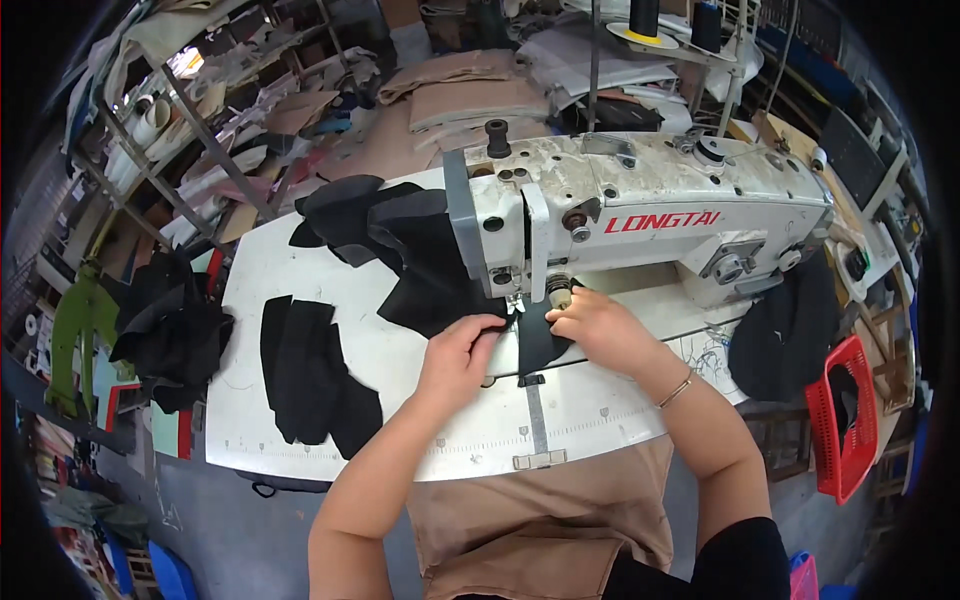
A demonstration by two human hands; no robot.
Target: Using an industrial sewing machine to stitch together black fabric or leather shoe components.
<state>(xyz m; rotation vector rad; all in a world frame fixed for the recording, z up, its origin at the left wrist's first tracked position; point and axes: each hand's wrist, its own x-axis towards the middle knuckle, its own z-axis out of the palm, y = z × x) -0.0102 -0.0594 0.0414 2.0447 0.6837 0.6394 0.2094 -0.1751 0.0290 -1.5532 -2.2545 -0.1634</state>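
Observation:
A white industrial sewing machine (650,205) stands over the white table. Under its presser foot (515,303) lies a black fabric piece (540,345) with a rounded lower edge. My left hand (460,358) is just left of the foot, its fingers closed and pinching the fabric's edge. My right hand (598,325) is right of the foot, below a tension knob, its fingers bent and closed on the same piece. Their tips are partly hidden. Joined black fabric pieces (400,230) spread behind and left of the needle.
More black cut pieces (310,370) lie on the white table (245,400) at left. A black fabric heap (172,330) sits beyond its left edge. Black fabric (785,330) lies at right, near a red basket (842,420). Thread cones (645,20) stand behind the machine.

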